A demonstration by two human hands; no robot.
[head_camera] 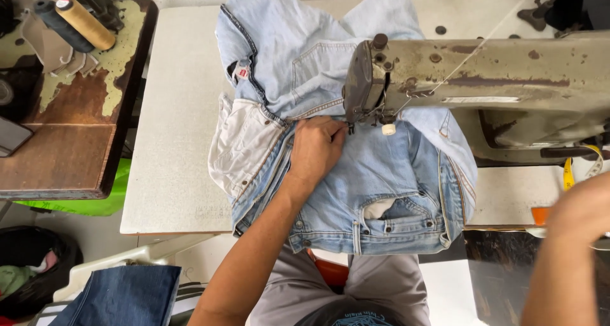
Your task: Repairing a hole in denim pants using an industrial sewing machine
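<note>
Head view, looking down on a sewing station.

Light blue jeans (356, 173) lie bunched on the white tabletop (171, 129), spread from the far edge to the near edge; the waistband and a front pocket hang over the near edge toward the person's lap. A pale pocket lining is turned out on the left side of the pile.

Left hand (316, 149): rests palm down on the denim, fingers curled and pressing a fold of fabric just beside the needle area. Grip closed on the jeans, fingertips almost at the presser foot.

Right hand (581, 208): blurred at the right edge of the frame, raised near the machine's far end, well apart from the jeans. Whether its grip is open or closed cannot be told.

Sewing machine (483, 78): old, olive-grey, worn paint; its head sits over the middle of the jeans, a thread running up and to the right.

Left of the tabletop: a worn wooden side table (70, 148) carrying two thread cones (73, 22), one dark, one tan. Folded dark denim (124, 294) lies lower left. A yellow tape measure (569, 173) hangs at right.
</note>
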